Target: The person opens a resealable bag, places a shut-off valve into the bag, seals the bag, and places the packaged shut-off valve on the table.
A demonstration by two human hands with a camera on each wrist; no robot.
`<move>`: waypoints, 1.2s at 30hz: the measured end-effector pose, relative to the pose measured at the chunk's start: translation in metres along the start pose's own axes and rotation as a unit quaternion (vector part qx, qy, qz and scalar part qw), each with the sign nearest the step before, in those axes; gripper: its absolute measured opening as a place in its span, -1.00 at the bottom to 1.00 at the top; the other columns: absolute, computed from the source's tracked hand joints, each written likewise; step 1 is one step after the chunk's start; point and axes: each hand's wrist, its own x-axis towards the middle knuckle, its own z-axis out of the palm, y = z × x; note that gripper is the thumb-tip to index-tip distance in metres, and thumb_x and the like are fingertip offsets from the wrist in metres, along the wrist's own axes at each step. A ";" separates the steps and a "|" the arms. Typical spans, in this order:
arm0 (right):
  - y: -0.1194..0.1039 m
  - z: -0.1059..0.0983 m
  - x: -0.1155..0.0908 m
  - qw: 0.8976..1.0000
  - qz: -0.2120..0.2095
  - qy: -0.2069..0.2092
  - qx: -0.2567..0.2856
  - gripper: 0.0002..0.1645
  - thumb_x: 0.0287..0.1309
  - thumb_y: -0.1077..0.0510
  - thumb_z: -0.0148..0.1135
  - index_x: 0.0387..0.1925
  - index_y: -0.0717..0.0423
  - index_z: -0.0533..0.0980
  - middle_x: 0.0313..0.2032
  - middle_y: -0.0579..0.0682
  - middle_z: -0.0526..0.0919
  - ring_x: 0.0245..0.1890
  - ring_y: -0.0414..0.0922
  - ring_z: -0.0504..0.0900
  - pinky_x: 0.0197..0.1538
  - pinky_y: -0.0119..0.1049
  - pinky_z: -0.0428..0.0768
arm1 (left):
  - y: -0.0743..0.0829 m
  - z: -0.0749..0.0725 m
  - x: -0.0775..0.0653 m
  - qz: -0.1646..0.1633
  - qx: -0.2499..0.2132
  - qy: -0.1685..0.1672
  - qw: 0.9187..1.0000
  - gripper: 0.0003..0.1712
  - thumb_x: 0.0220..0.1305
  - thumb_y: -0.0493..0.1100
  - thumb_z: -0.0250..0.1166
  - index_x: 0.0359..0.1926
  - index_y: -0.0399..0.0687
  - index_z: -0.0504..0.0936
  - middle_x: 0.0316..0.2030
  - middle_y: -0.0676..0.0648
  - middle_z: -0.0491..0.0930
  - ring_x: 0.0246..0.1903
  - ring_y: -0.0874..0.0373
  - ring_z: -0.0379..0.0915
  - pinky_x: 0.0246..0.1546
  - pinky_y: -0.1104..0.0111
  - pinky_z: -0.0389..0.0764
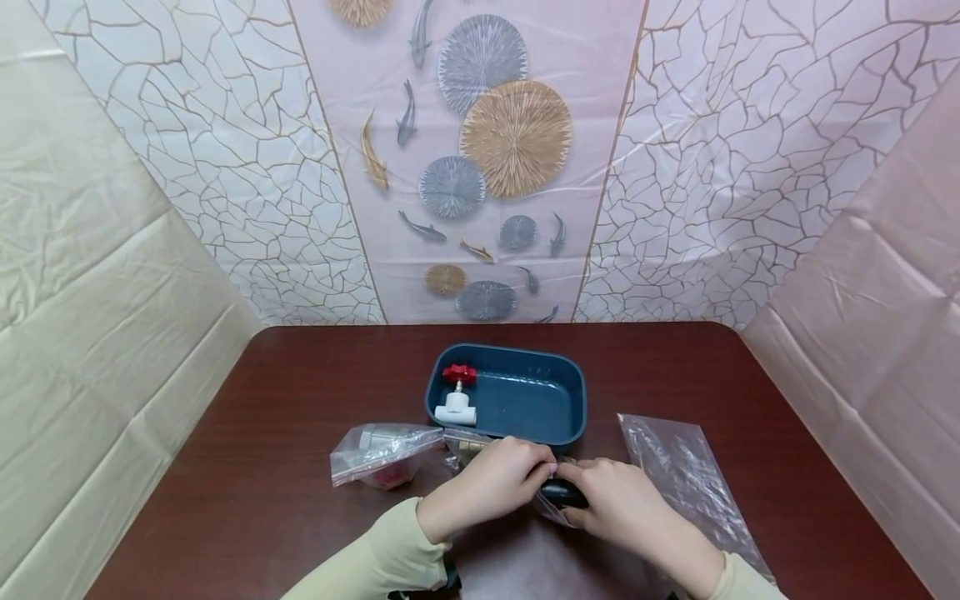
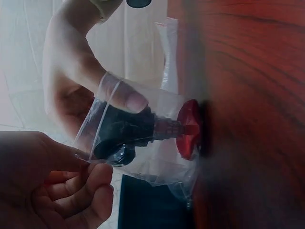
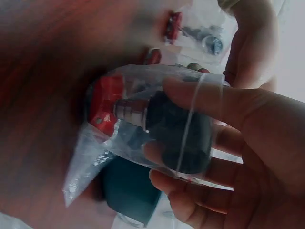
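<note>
Now R hand (image 1: 611, 498) grips black valve (image 1: 564, 492) far from worktop (image 1: 337, 367) back edge. L hand (image 1: 498, 471) pinches zip bag (image 2: 167, 167), prob. to steady it.

Thin, glossy, clear plastic is seen in the zip bag (image 3: 131, 143), its film creased. Through it, smooth black plastic is shown on the valve body (image 3: 188, 148), shiny metal on the stem (image 3: 129, 112), red plastic on the handwheel (image 3: 106, 95). The tray (image 1: 525, 408) is moulded in smooth, softly glossy plastic; the table (image 1: 225, 467) is faced in wood grain; the side wall (image 1: 82, 267) is covered in wrinkled, satiny cloth.
</note>
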 end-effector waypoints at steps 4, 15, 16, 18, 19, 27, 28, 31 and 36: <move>0.000 0.001 0.000 1.000 0.013 -0.012 0.013 -0.61 -0.15 0.07 0.57 -0.22 -0.11 0.62 -0.37 -0.23 0.65 -0.47 -0.17 0.61 -0.54 -0.23 0.46 | -0.001 0.003 -0.001 -0.004 0.014 0.007 1.000 -0.84 0.45 -0.13 0.23 -0.21 0.01 0.73 -0.36 0.15 0.67 -0.40 0.42 0.51 -0.35 0.56 0.49; 0.007 -0.011 -0.008 0.991 0.053 -0.060 0.104 -0.48 -0.04 0.16 0.56 0.03 -0.10 0.64 -0.15 -0.14 0.72 -0.22 -0.14 0.69 -0.27 -0.13 0.61 | 0.005 0.002 -0.005 -0.017 0.023 0.019 0.999 -0.81 0.45 -0.05 0.22 -0.19 0.03 0.74 -0.39 0.17 0.67 -0.45 0.42 0.51 -0.40 0.52 0.51; 0.008 -0.012 -0.010 0.991 0.050 -0.055 0.111 -0.49 -0.04 0.19 0.56 0.02 -0.09 0.64 -0.13 -0.13 0.72 -0.20 -0.15 0.69 -0.25 -0.14 0.62 | 0.006 0.002 -0.006 -0.019 0.026 0.019 0.999 -0.80 0.45 -0.04 0.22 -0.19 0.03 0.74 -0.40 0.18 0.66 -0.46 0.42 0.50 -0.42 0.51 0.50; 0.011 -0.013 -0.013 0.990 0.045 -0.043 0.127 -0.50 -0.03 0.23 0.55 0.00 -0.09 0.64 -0.12 -0.14 0.71 -0.20 -0.19 0.68 -0.23 -0.19 0.63 | 0.007 0.001 -0.008 -0.022 0.028 0.020 0.999 -0.80 0.45 -0.03 0.22 -0.20 0.03 0.73 -0.43 0.19 0.64 -0.48 0.43 0.48 -0.44 0.51 0.48; 0.012 -0.013 -0.015 0.989 0.042 -0.034 0.136 -0.51 -0.03 0.26 0.54 -0.02 -0.09 0.64 -0.12 -0.15 0.70 -0.21 -0.21 0.67 -0.24 -0.22 0.63 | 0.008 0.001 -0.009 -0.023 0.028 0.019 0.999 -0.80 0.45 -0.03 0.22 -0.20 0.04 0.73 -0.44 0.19 0.64 -0.49 0.43 0.47 -0.45 0.51 0.47; 0.019 -0.010 -0.024 0.984 0.056 0.011 0.171 -0.42 -0.07 0.42 0.46 0.02 -0.03 0.59 -0.10 -0.13 0.55 -0.30 -0.20 0.63 -0.31 -0.31 0.62 | 0.011 -0.005 -0.015 -0.032 0.024 0.013 0.999 -0.81 0.43 -0.01 0.25 -0.22 0.03 0.71 -0.50 0.22 0.54 -0.51 0.43 0.38 -0.53 0.54 0.37; 0.020 -0.010 -0.025 0.983 0.070 0.009 0.167 -0.38 -0.09 0.42 0.45 0.06 -0.02 0.57 -0.11 -0.12 0.54 -0.33 -0.22 0.61 -0.33 -0.33 0.60 | 0.011 -0.006 -0.016 -0.033 0.023 0.011 0.999 -0.81 0.43 -0.01 0.25 -0.22 0.03 0.71 -0.52 0.22 0.52 -0.52 0.44 0.36 -0.54 0.54 0.36; 0.020 -0.008 -0.025 0.981 0.111 0.000 0.160 -0.37 -0.10 0.40 0.42 0.10 0.03 0.57 -0.18 -0.12 0.59 -0.38 -0.28 0.57 -0.35 -0.34 0.56 | 0.012 -0.008 -0.018 -0.037 0.014 -0.001 0.999 -0.79 0.44 0.02 0.23 -0.21 0.03 0.70 -0.54 0.24 0.45 -0.54 0.44 0.32 -0.56 0.55 0.33; 0.021 -0.005 -0.026 0.976 0.156 -0.018 0.150 -0.73 0.06 0.30 0.38 -0.14 0.09 0.66 -0.59 -0.28 0.50 -0.62 -0.39 0.38 -0.53 -0.38 0.40 | 0.011 -0.008 -0.021 -0.038 0.012 -0.006 0.999 -0.83 0.44 -0.03 0.23 -0.23 0.05 0.69 -0.52 0.23 0.48 -0.54 0.42 0.33 -0.56 0.53 0.36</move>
